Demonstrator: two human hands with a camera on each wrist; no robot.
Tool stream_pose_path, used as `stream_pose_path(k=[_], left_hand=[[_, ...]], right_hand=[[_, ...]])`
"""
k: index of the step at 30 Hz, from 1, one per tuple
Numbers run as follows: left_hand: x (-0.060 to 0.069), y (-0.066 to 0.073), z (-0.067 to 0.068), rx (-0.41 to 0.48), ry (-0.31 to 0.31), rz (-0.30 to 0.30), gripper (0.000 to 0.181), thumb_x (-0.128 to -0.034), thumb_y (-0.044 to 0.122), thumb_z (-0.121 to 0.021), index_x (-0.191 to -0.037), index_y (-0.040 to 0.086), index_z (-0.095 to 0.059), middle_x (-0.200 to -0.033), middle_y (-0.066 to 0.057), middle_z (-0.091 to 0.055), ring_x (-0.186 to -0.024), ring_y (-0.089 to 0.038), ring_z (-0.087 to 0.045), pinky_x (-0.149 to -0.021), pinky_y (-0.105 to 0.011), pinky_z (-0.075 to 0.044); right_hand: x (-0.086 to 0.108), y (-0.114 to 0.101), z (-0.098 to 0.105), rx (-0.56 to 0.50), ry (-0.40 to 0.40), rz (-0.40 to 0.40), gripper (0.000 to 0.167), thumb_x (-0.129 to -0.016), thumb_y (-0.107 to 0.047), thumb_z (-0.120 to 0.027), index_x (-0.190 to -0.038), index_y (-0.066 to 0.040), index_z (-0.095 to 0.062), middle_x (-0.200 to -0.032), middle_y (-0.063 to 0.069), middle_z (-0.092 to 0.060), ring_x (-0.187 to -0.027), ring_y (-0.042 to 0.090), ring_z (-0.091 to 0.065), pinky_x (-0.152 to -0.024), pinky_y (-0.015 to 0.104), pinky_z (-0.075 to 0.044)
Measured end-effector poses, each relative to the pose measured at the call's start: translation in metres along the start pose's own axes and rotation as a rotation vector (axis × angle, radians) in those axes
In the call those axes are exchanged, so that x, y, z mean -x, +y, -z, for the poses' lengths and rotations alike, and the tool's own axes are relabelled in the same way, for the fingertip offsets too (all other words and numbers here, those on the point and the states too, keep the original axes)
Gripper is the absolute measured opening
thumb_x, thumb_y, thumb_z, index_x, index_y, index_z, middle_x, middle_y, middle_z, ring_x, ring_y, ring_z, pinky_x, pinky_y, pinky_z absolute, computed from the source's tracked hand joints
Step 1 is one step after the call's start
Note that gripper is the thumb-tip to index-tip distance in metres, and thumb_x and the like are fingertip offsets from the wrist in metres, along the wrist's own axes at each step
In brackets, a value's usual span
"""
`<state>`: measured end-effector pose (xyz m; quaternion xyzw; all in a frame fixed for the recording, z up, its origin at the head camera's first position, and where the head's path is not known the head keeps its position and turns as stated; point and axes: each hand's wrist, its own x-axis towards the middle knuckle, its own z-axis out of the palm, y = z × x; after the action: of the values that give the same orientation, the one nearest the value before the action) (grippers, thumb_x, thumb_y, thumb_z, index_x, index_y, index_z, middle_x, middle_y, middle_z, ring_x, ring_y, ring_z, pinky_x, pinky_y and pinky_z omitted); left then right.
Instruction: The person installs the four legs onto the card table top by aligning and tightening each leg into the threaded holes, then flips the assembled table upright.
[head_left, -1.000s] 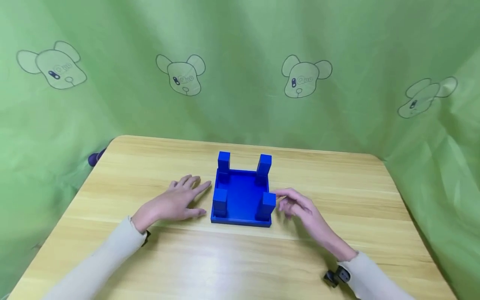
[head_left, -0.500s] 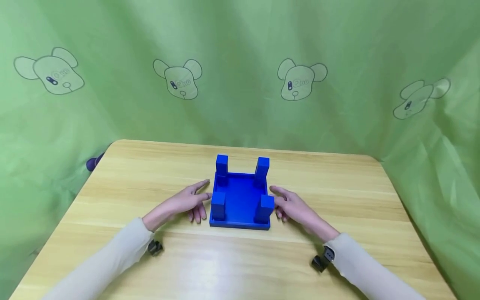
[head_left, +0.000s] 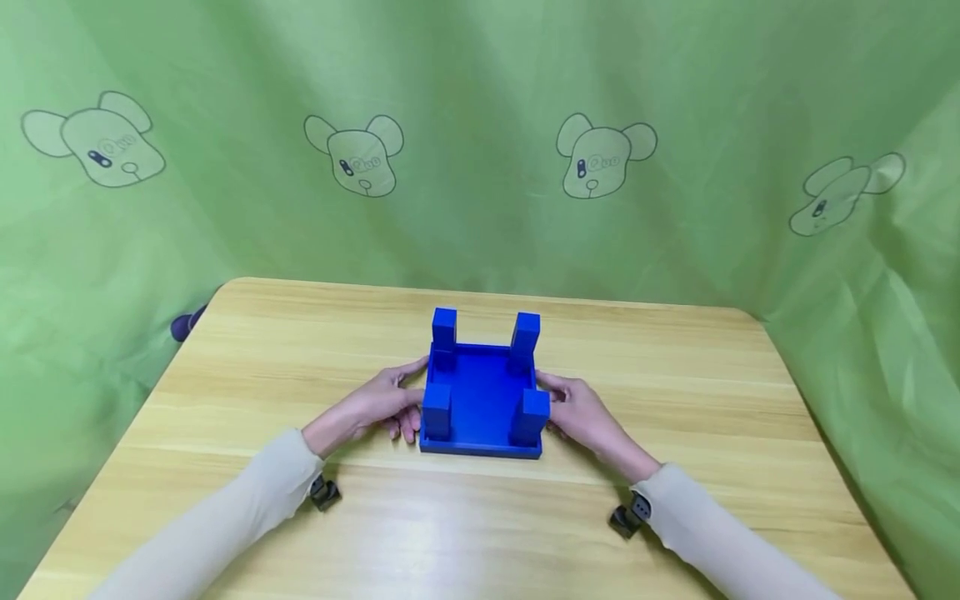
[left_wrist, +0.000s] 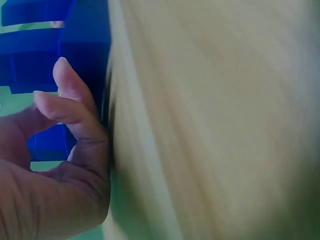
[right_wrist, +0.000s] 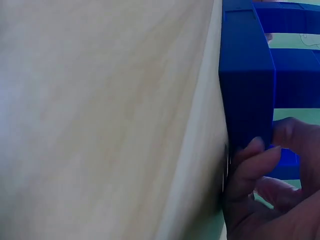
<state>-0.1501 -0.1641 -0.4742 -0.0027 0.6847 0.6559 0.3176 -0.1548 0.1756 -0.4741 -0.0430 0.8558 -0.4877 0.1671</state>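
Observation:
A blue square tray [head_left: 483, 396] with a low rim and an upright post at each corner sits on the wooden table, much like a small table turned upside down. From its left side my left hand [head_left: 378, 402] holds the rim, index finger stretched along the edge and thumb partly behind the near left post. Across from it, my right hand [head_left: 588, 414] grips the right side near the front post; its fingertips are partly hidden there. Loosely bent lower fingers of the left hand [left_wrist: 75, 150] and right hand [right_wrist: 260, 185] show beside the blue wall in the wrist views.
The wooden table [head_left: 480, 533] has rounded far corners. Green curtain [head_left: 480, 217] printed with mouse heads surrounds its back and sides. A dark purple round thing [head_left: 182, 327] pokes out past the table's left edge.
Both hands have closed in on the blue tray from its two sides and now hold it. The left hand has turned from palm-down to sideways. The tray stays in place on the table.

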Motion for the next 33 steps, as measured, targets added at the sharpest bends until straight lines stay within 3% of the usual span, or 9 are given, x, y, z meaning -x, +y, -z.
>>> stream_pose_path(k=[4, 7, 9, 13, 16, 21, 25, 29, 33], left_hand=[[0.001, 0.000, -0.003, -0.093, 0.083, -0.049, 0.082, -0.1060, 0.017, -0.074, -0.174, 0.013, -0.028, -0.069, -0.014, -0.069, -0.048, -0.016, -0.064, -0.040, -0.023, -0.046], [0.003, 0.001, -0.008, -0.165, 0.168, -0.102, 0.080, -0.1030, 0.015, -0.077, -0.171, 0.016, -0.035, -0.078, -0.014, -0.072, -0.052, -0.018, -0.066, -0.043, -0.025, -0.047], [0.005, 0.002, -0.011, -0.175, 0.210, -0.128, 0.080, -0.1019, 0.012, -0.077, -0.171, 0.019, -0.037, -0.084, -0.014, -0.074, -0.053, -0.020, -0.067, -0.043, -0.026, -0.048], [0.007, 0.002, -0.013, -0.098, 0.222, -0.170, 0.083, -0.1015, 0.005, -0.075, -0.172, 0.022, -0.034, -0.086, -0.016, -0.076, -0.052, -0.022, -0.068, -0.042, -0.027, -0.049], [0.009, 0.003, -0.012, -0.030, 0.204, -0.225, 0.085, -0.1018, 0.000, -0.072, -0.173, 0.023, -0.032, -0.084, -0.018, -0.075, -0.053, -0.020, -0.065, -0.045, -0.026, -0.051], [0.012, 0.006, -0.008, 0.044, 0.172, -0.272, 0.080, -0.1047, 0.002, -0.069, -0.174, 0.011, -0.029, -0.096, -0.013, -0.076, -0.065, -0.017, -0.064, -0.060, -0.027, -0.056], [0.013, 0.012, -0.005, 0.093, 0.173, -0.248, 0.058, -0.1072, 0.012, -0.071, -0.157, -0.007, -0.048, -0.097, -0.009, -0.073, -0.073, -0.016, -0.064, -0.070, -0.027, -0.057], [0.015, 0.017, -0.005, 0.052, 0.192, -0.287, 0.035, -0.1086, 0.013, -0.070, -0.133, -0.012, -0.064, -0.095, -0.006, -0.071, -0.077, -0.017, -0.064, -0.074, -0.027, -0.055], [0.023, 0.023, -0.008, -0.052, 0.247, -0.404, 0.029, -0.1083, 0.007, -0.067, -0.130, -0.012, -0.065, -0.097, -0.007, -0.070, -0.083, -0.020, -0.065, -0.076, -0.029, -0.056]], right_hand=[[0.000, -0.001, -0.002, 0.072, 0.065, 0.028, 0.059, -0.100, -0.015, -0.072, -0.156, -0.004, -0.058, -0.146, 0.019, -0.066, -0.121, 0.030, -0.062, -0.098, 0.042, -0.052], [0.002, -0.005, -0.003, 0.092, 0.113, 0.060, 0.059, -0.099, -0.015, -0.075, -0.154, -0.002, -0.059, -0.129, 0.019, -0.075, -0.118, 0.033, -0.068, -0.102, 0.050, -0.055], [0.004, -0.007, -0.002, 0.106, 0.147, 0.081, 0.060, -0.099, -0.016, -0.078, -0.154, -0.002, -0.060, -0.115, 0.016, -0.079, -0.109, 0.030, -0.072, -0.097, 0.046, -0.058], [0.004, -0.008, -0.002, 0.071, 0.154, 0.127, 0.065, -0.100, -0.015, -0.080, -0.157, 0.000, -0.055, -0.099, 0.010, -0.078, -0.086, 0.021, -0.070, -0.070, 0.030, -0.055], [0.003, -0.005, -0.002, -0.049, 0.106, 0.134, 0.068, -0.103, -0.016, -0.078, -0.162, 0.001, -0.048, -0.100, 0.011, -0.074, -0.080, 0.018, -0.065, -0.062, 0.023, -0.049], [0.005, -0.001, 0.003, -0.366, -0.012, 0.061, 0.067, -0.108, -0.021, -0.072, -0.161, 0.009, -0.044, -0.133, 0.022, -0.069, -0.111, 0.015, -0.068, -0.089, 0.017, -0.055], [0.009, -0.005, 0.008, -0.500, -0.094, 0.050, 0.060, -0.112, -0.020, -0.065, -0.157, 0.015, -0.045, -0.155, 0.028, -0.056, -0.129, 0.015, -0.062, -0.107, 0.022, -0.050], [0.015, -0.012, 0.012, -0.440, -0.065, 0.121, 0.051, -0.111, -0.017, -0.066, -0.151, 0.012, -0.056, -0.157, 0.021, -0.056, -0.138, 0.016, -0.055, -0.113, 0.024, -0.044], [0.021, -0.020, 0.017, -0.250, 0.057, 0.255, 0.027, -0.106, -0.012, -0.073, -0.126, 0.007, -0.077, -0.134, 0.011, -0.067, -0.126, 0.019, -0.056, -0.103, 0.024, -0.046]])
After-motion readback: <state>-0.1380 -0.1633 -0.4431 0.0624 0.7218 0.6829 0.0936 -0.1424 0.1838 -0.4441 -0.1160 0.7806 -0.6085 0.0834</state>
